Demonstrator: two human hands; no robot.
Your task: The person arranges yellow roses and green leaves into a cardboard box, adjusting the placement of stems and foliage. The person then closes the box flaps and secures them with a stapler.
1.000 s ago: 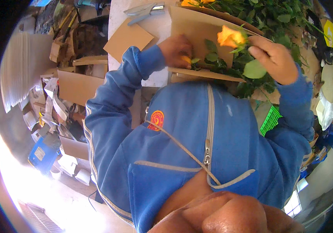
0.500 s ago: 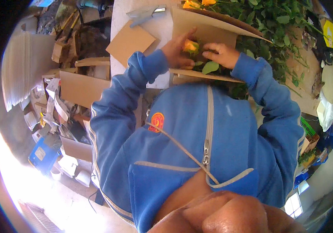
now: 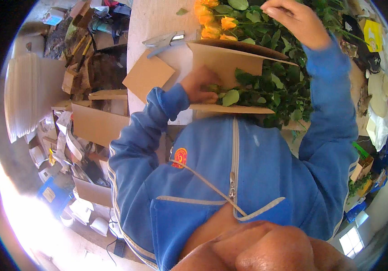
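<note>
On the desk (image 3: 158,27) at far left lies a metal stapler (image 3: 164,40). Our left hand (image 3: 199,86) pins rose stems (image 3: 248,92) against the folded cardboard sheet (image 3: 230,63), fingers closed, seemingly to keep the bunch from slipping. Our right hand (image 3: 298,20) hovers half-curled over the orange roses (image 3: 212,18), apparently holding nothing.

Person's got a blue zip-up hoodie on, grey zipper down the front w/ grey piping along the pockets, beige drawstring hanging loose, small round red/yellow badge on the chest, ribbed cuffs, white stripes down the sleeve seam
</note>
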